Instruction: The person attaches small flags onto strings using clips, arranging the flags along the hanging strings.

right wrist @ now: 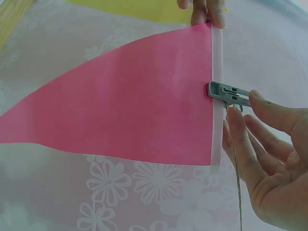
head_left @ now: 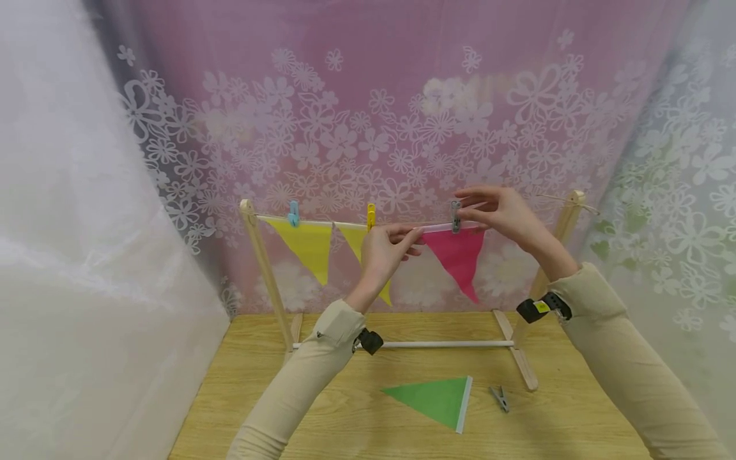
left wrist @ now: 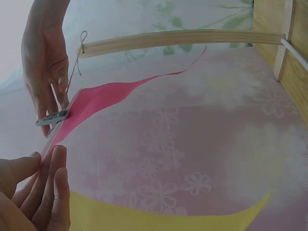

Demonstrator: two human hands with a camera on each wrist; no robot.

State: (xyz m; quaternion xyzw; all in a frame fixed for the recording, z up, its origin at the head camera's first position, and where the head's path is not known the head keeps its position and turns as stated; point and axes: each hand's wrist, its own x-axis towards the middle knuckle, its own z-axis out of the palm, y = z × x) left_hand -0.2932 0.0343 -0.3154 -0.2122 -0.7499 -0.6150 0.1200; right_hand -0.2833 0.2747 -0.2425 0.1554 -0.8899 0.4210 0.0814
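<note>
A pink triangular pennant (head_left: 458, 259) with a pale top band hangs at the string, on the right part of the line. My left hand (head_left: 386, 250) pinches its upper left corner between thumb and fingers. Near the middle of the band, a grey clothespin (right wrist: 230, 94) grips the pennant's edge. My right hand (head_left: 503, 214) holds the handle end of this clothespin, with the thumb (right wrist: 269, 108) on it and the index finger close below. In the left wrist view the clothespin stands across the band, and the right fingers are partly behind it.
A yellow pennant (head_left: 307, 246) hangs by a blue clothespin (head_left: 294, 214); another, partly behind my left hand, hangs by a yellow clothespin (head_left: 370, 217). Wooden posts (head_left: 267, 275) hold the string. A green pennant (head_left: 434, 401) and a grey clothespin (head_left: 500, 399) lie on the table (head_left: 339, 409).
</note>
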